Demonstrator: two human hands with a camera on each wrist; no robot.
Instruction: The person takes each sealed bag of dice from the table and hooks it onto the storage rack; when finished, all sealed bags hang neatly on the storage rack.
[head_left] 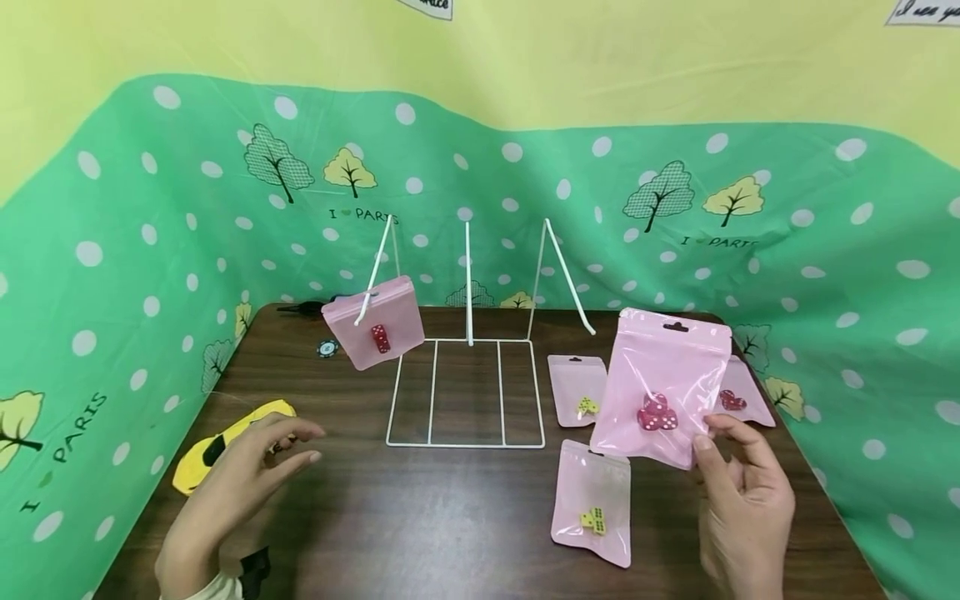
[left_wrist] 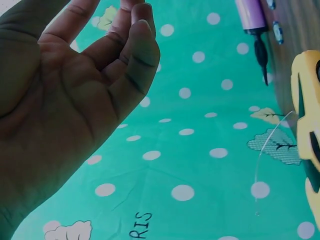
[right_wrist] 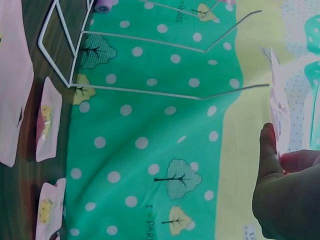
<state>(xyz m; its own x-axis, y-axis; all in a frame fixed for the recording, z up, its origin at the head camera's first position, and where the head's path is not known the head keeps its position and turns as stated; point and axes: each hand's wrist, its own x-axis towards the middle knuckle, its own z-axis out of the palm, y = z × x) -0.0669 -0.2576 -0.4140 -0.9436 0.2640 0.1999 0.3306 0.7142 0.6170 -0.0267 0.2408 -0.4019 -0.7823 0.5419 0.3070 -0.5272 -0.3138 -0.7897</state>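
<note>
My right hand (head_left: 746,492) pinches the lower right corner of a pink zip bag (head_left: 626,375) between thumb and fingers. Several red dice (head_left: 657,412) show through its clear front, and the slot at its top faces up. The right wrist view catches this held bag (right_wrist: 276,102) nearly edge-on. A white wire rack (head_left: 465,446) stands mid-table; from its left arm hangs another pink bag (head_left: 401,312) with red dice, slightly tilted. My left hand (head_left: 251,475) hovers at the left with loosely bent fingers, holding nothing; its palm (left_wrist: 65,105) appears in the left wrist view.
On the table's right lie a pink bag (head_left: 566,392) with yellow dice, a nearer one (head_left: 592,475) with yellow dice, and one (head_left: 753,392) with red pieces, partly covered. A yellow toy car (head_left: 197,465) sits beside my left hand. Farther back is a poker chip (head_left: 327,347).
</note>
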